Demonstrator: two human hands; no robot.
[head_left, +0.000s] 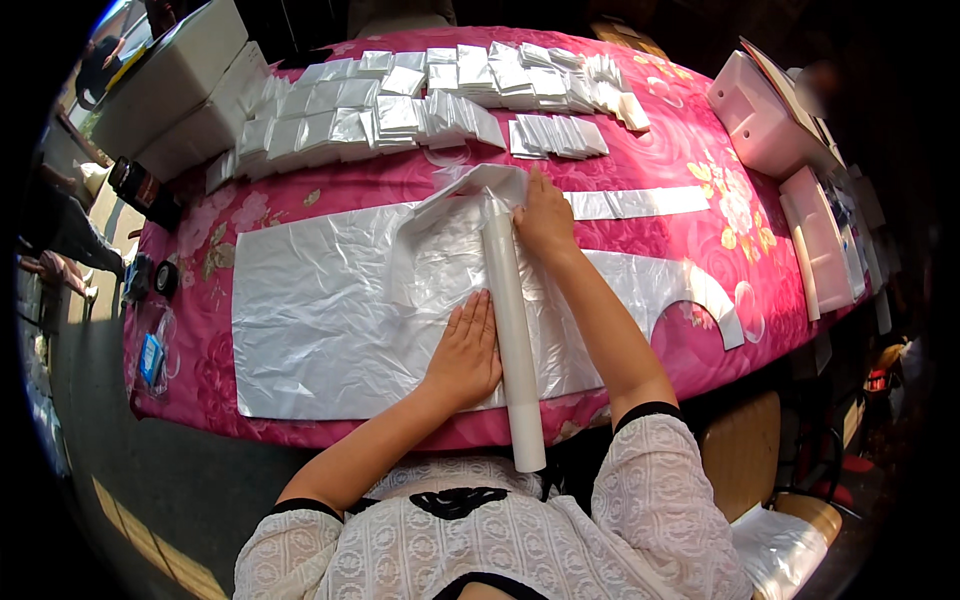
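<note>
A thin white plastic sheet (310, 310) lies spread and wrinkled in front of me, with strap-like pieces and a curved cut-out on its right. Across its middle lies a long white tube (515, 350), its near end reaching past the table edge toward my body. My left hand (468, 345) rests flat on the sheet with fingers stretched out, just left of the tube. At the tube's far end, my right hand (545, 215) has its fingers closed on the sheet's lifted far edge. Part of that grip is hidden by the hand itself.
Rows of folded silvery-white packets (390, 100) stand along the table's far side. A pink floral tablecloth (680, 150) covers the table. White foam boxes stand at the left (200, 90) and right (765, 115). A black jar (143, 188) is on the left; a wooden chair (740, 450) stands at right.
</note>
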